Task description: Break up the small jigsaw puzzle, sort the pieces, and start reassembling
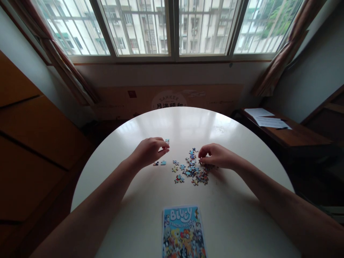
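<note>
A loose heap of small jigsaw puzzle pieces [192,170] lies on the white round table. My right hand [217,155] reaches in at the heap's right edge, its fingers curled and the fingertips pinched on a puzzle piece, mostly hidden by the hand. Left of the heap, my left hand [149,152] hovers low over the table, thumb and forefinger a little apart with nothing visible between them. Just past its fingertips lies a light-coloured puzzle piece [167,141]. Below that hand are a blue puzzle piece [163,163] and a darker puzzle piece [156,163], partly covered.
A colourful "Bluey" picture sheet [184,231] lies at the near side of the white table [139,222]. On the right, papers [271,122] and a pen rest on a brown wooden desk [301,138]. Barred windows and a printed cardboard panel [113,100] stand beyond the table.
</note>
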`<action>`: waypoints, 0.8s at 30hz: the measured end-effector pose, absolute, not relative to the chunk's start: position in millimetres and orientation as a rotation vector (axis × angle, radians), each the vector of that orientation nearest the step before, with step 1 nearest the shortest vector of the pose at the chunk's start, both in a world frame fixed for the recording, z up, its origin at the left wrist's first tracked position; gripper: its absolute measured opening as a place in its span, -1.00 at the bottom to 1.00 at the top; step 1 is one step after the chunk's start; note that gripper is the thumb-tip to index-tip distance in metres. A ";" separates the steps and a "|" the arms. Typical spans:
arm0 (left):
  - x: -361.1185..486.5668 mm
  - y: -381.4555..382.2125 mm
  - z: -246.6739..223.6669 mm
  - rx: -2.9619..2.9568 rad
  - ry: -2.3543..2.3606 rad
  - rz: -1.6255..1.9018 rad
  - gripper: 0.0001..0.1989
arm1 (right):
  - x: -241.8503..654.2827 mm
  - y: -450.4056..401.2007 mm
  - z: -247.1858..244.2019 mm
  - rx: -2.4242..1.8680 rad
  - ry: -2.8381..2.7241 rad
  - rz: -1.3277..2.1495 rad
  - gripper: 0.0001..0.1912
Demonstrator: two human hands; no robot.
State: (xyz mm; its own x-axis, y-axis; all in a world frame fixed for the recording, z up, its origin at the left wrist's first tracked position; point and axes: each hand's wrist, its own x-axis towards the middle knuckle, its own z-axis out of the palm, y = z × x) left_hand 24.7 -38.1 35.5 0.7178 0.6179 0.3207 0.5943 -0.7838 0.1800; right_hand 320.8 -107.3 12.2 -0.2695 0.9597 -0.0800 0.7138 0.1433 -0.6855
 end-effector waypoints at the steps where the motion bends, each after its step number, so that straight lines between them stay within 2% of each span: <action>1: 25.0 -38.3 35.3 2.854 0.998 0.580 -0.81 | 321.1 -106.0 10.7 -1.576 -2.016 0.906 -0.84; 6: 24.0 -36.8 33.9 2.851 0.993 0.589 -0.84 | 324.8 -100.9 3.9 -1.557 -1.824 0.975 -0.78; 10: 20.6 -34.9 35.0 2.831 0.999 0.550 -0.85 | 332.3 -101.8 5.0 -1.593 -1.879 0.982 -0.77; 16: 14.2 -32.7 40.6 2.819 1.040 0.577 -0.83 | 327.4 -108.9 11.1 -1.597 -2.162 0.535 -0.79; 19: 10.5 -32.0 44.8 2.826 1.070 0.604 -0.81 | 321.0 -112.2 12.8 -1.557 -2.252 0.482 -0.78; 24: 4.0 -29.3 48.3 2.823 1.114 0.674 -0.79 | 327.3 -113.2 19.5 -1.628 -2.163 0.377 -0.67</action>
